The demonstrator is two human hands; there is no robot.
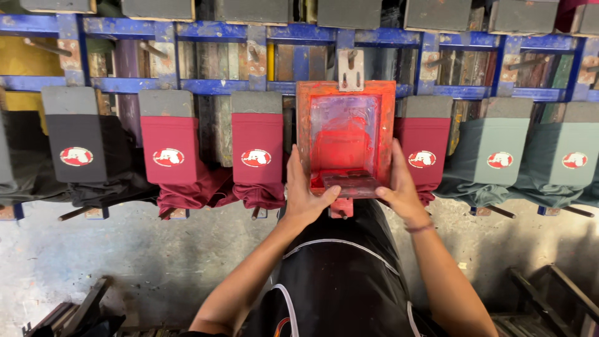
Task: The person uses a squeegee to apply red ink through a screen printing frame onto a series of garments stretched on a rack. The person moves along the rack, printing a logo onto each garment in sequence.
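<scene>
The person stood at a long blue metal rack (218, 85) and had both hands on a small red-stained printing screen (345, 138) that lay flat over one of the padded boards in the row. The left hand (306, 193) gripped the frame's near left corner, fingers (291, 163) curled up along its outer edge and the thumb pressed across the front rail. The right hand (399, 187) matched it on the right side, fingers wrapped on the frame's edge, thumb reaching in toward the dark squeegee (349, 182) that rested inside the frame at its near end, in a pool of red ink. To the left of the screen hung two maroon garments (171, 150) and (257, 148), each bearing a red and white oval print, and farther left a black garment (76, 146) with the same mark. To the right sat another maroon piece (423, 150), then two grey-green garments (499, 150) and (573, 153). Below lay a worn concrete floor (125, 262)
</scene>
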